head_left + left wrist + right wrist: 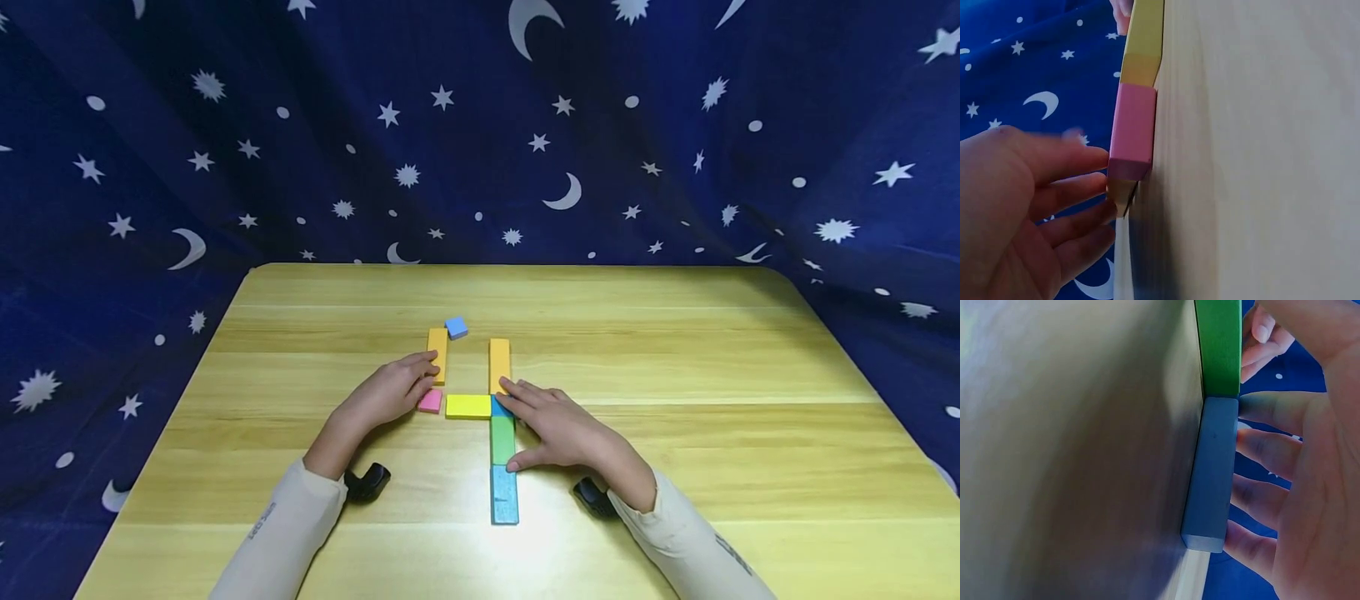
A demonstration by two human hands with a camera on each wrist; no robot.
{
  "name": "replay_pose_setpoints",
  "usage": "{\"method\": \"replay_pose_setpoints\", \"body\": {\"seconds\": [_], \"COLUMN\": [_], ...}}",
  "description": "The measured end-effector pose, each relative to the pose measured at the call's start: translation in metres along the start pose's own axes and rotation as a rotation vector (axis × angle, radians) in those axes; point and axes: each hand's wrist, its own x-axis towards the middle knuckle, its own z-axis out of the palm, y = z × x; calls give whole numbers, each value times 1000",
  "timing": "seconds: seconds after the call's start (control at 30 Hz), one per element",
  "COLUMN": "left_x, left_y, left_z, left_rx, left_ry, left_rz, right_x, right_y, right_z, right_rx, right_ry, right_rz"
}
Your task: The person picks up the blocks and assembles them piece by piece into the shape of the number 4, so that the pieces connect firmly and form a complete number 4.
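My left hand (386, 392) lies over the near end of an upright-running orange block (437, 346), its fingertips close to a small pink block (430, 402). In the left wrist view those fingers reach to the side of the pink block (1134, 128). My right hand (562, 427) spreads over a column of blocks. Its fingers cover part of a blue block (498, 408) below a second orange block (498, 362). The right thumb rests by the joint between a green block (502, 440) and a light blue block (505, 496). A yellow block (468, 407) lies crosswise between the hands.
A small blue block (456, 327) sits askew beside the left orange block's far end. The wooden table (712, 350) carries all the blocks. Black wrist devices (367, 483) hang under both forearms. A dark blue curtain (480, 142) with moons and stars stands behind the table.
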Motion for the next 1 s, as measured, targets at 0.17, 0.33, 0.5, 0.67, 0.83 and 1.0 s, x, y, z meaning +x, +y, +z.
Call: {"method": "replay_pose_setpoints", "body": {"seconds": [0.17,0.33,0.5,0.67,0.83,1.0], "left_x": [-2,-4,-5,-7,-6,-4], "left_y": [0,-1,-3,-8,-11,-12], "left_z": [-2,-4,-6,-6,-4,-5], "left_rx": [-20,-8,20,22,17,20], "left_ry": [-26,-64,-92,-103,-102,-99], "left_rz": [0,9,41,61,75,75], "right_x": [1,1,-1,0,0,0], "right_y": [0,0,1,0,0,1], "right_z": [-1,-1,0,1,1,0], "right_rx": [-7,-4,-5,-5,4,1], "right_ry": [1,-4,-8,-8,-12,-3], "right_rz": [-7,-5,3,-3,4,-2]}}
